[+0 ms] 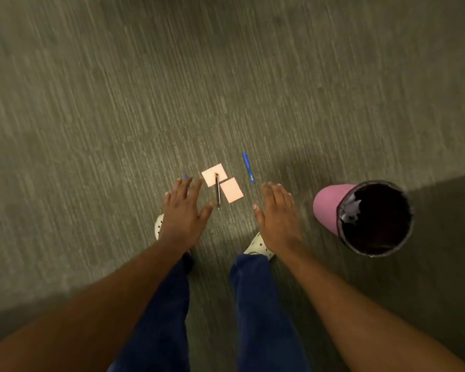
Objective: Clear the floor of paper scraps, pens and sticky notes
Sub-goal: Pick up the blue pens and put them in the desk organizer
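Carpeted floor is carrying two sticky notes, black pen, blue pen; left hand and right hand are hovering released; bin is waiting.

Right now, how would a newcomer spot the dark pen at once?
Start at the pink bin; look left past the right hand to two orange sticky notes. The dark pen lies between them, overlapping the farther note; the blue pen lies apart on carpet.
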`<state>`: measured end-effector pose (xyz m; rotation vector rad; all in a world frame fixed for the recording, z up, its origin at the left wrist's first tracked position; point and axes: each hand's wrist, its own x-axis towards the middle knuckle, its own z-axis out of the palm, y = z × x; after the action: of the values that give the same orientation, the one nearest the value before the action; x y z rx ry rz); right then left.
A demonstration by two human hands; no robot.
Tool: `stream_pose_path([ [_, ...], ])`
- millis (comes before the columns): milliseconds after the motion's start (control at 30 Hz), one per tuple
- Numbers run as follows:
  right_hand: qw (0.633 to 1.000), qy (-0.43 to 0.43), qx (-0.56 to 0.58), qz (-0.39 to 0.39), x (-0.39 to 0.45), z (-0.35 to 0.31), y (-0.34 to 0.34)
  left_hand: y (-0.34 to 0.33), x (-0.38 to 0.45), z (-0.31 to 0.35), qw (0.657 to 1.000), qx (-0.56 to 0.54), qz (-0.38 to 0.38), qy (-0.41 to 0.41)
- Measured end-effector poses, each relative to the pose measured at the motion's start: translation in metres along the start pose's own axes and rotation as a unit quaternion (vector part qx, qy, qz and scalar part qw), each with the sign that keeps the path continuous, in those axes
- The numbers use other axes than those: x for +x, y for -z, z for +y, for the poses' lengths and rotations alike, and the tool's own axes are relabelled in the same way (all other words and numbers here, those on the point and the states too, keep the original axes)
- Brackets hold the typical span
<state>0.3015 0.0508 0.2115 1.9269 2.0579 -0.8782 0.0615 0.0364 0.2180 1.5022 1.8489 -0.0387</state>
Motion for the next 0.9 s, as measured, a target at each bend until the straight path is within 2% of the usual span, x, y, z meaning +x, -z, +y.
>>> stream_pose_path([
  [267, 0.999, 0.011, -0.03, -0.034, 0.104, 0.027, -0.172, -0.128, 0.119, -0.138, 0.996, 0.07, -0.052, 0.002],
  [500, 0.997, 0.031, -0.053, -0.041, 0.169, 0.046, -0.282, -0.219, 0.195, -0.212, 0.993, 0.101, -0.068, 0.008],
  [567, 0.998, 0.037, -0.051, -0.028, 0.18, 0.051, -0.299, -0.24, 0.209, -0.221, 0.995, 0.077, -0.054, 0.032],
  [733, 0.999, 0.031, 0.005, 0.002, 0.204, 0.07, -0.315, -0.28, 0.239, -0.229, 0.984, -0.043, -0.007, 0.173],
  [900, 0.983, -0.085, 0.135, 0.086, 0.246, 0.093, -0.3, -0.286, 0.247, -0.22, 0.976, -0.108, 0.022, 0.188],
])
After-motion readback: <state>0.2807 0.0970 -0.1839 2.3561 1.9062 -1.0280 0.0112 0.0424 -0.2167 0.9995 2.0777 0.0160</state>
